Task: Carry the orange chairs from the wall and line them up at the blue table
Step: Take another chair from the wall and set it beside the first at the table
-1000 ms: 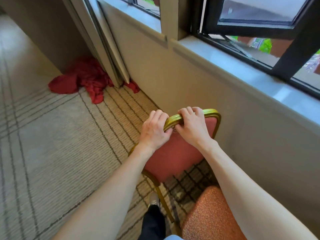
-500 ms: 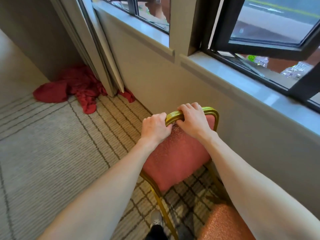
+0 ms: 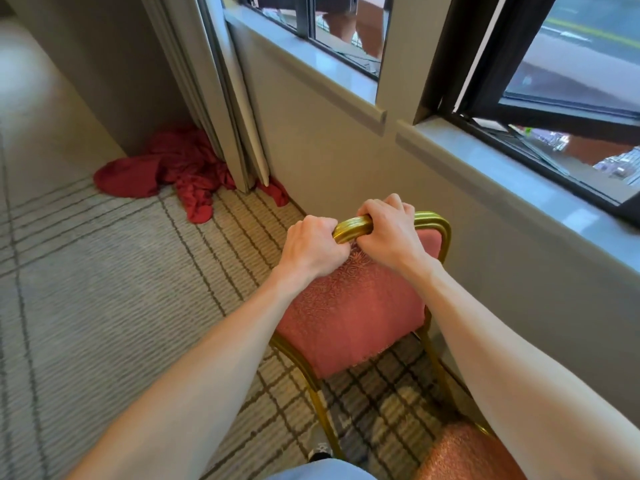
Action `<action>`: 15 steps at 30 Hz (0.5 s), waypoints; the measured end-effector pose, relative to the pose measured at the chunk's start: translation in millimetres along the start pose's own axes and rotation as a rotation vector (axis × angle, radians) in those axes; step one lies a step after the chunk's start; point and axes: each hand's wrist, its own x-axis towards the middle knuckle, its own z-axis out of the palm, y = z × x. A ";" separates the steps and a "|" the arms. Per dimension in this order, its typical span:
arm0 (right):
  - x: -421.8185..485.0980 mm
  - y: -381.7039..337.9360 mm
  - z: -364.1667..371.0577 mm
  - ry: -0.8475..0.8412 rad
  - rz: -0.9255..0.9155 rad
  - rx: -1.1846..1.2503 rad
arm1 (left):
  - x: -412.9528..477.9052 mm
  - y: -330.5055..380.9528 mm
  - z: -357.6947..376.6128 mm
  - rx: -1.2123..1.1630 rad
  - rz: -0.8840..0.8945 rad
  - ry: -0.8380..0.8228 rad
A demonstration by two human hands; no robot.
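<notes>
An orange-pink padded chair [image 3: 349, 306] with a gold metal frame stands close to the wall under the window. Both my hands grip the gold top rail of its backrest. My left hand [image 3: 311, 249] wraps the rail's left part, my right hand [image 3: 389, 230] holds it just to the right, knuckles up. The chair's seat [image 3: 464, 452] shows at the bottom right, partly behind my right forearm. The blue table is not in view.
The beige wall [image 3: 346, 140] and grey window sill [image 3: 519, 168] run along the right. A crumpled red cloth [image 3: 173, 168] lies on the patterned carpet [image 3: 104, 289] by folded partition panels [image 3: 221, 91] in the corner. My shoe [image 3: 320, 448] is near the chair's leg.
My hands kept their grip on the rail. The chair's backrest has come up and nearer to me, and more of the seat has slid out of view at the bottom right.
</notes>
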 end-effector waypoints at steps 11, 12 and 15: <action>-26.1 -14.8 60.5 -0.050 0.078 -0.050 | -19.9 -39.0 22.3 0.138 -0.051 -0.091; -25.4 -18.7 66.2 -0.045 0.074 -0.054 | -20.9 -46.4 23.6 0.144 -0.065 -0.061; -14.4 -22.1 71.5 -0.035 0.082 -0.047 | -13.3 -57.7 20.4 0.144 -0.118 -0.037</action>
